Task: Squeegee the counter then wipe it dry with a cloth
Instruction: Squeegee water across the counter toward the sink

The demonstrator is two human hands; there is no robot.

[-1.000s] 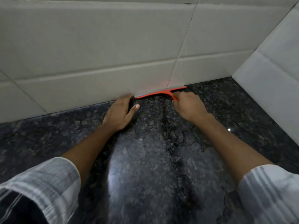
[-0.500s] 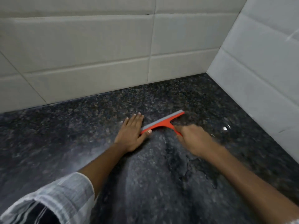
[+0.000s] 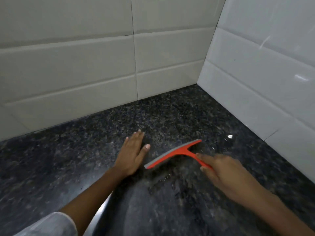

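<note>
The orange T-shaped plastic squeegee with a grey rubber blade point(image 3: 172, 155) lies blade-down on the dark speckled granite counter point(image 3: 85, 159), well out from the white tiled wall point(image 3: 76, 68). The right hand point(image 3: 226, 174) grips its handle, fingers curled round it. Just left of the blade, the left hand point(image 3: 132, 155) presses flat, fingers straight and together. Water beads point(image 3: 162, 182) glisten beside the squeegee.

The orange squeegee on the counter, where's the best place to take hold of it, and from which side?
Take the squeegee by its narrow stem, from the near right, where the right hand holds it. The stem sticks out from the blade's middle towards the person, so pulling there should keep the blade flat on the counter. The left hand lies flat beside it.
</note>
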